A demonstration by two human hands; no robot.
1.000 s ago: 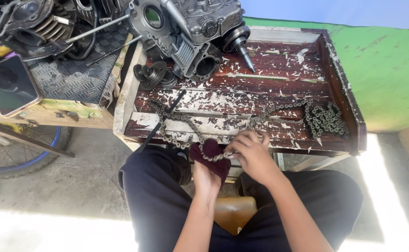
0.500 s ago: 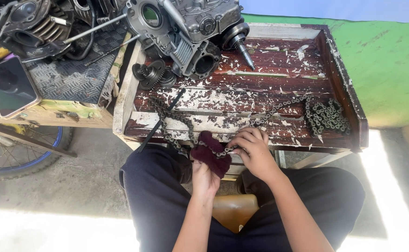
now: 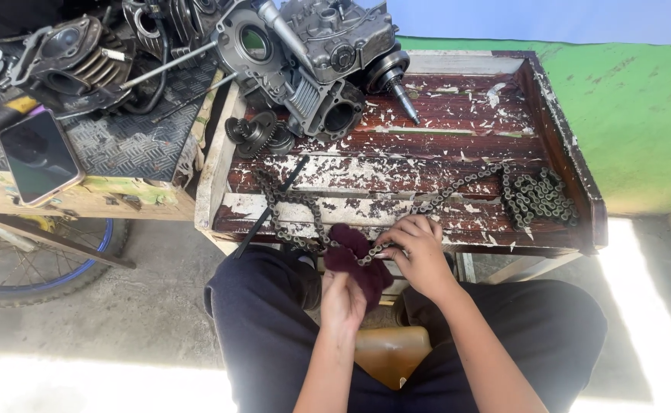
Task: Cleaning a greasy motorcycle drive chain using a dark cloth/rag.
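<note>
Surface: worn wooden tray [image 3: 458,164], engine case [image 3: 328,53] at its rear.
Left hand [image 3: 343,294]: clenched on maroon rag [image 3: 355,256].
Right hand [image 3: 420,256]: pinching drive chain [image 3: 397,222].
Risk: greasy chain may slip, pinching fingers.

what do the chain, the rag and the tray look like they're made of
Chain: likely steel, dull grey linked plates, grimy. Rag: soft cloth, dark maroon, bunched in the left hand. Tray: wood, seemingly, with red-brown paint flaking to white.
</note>
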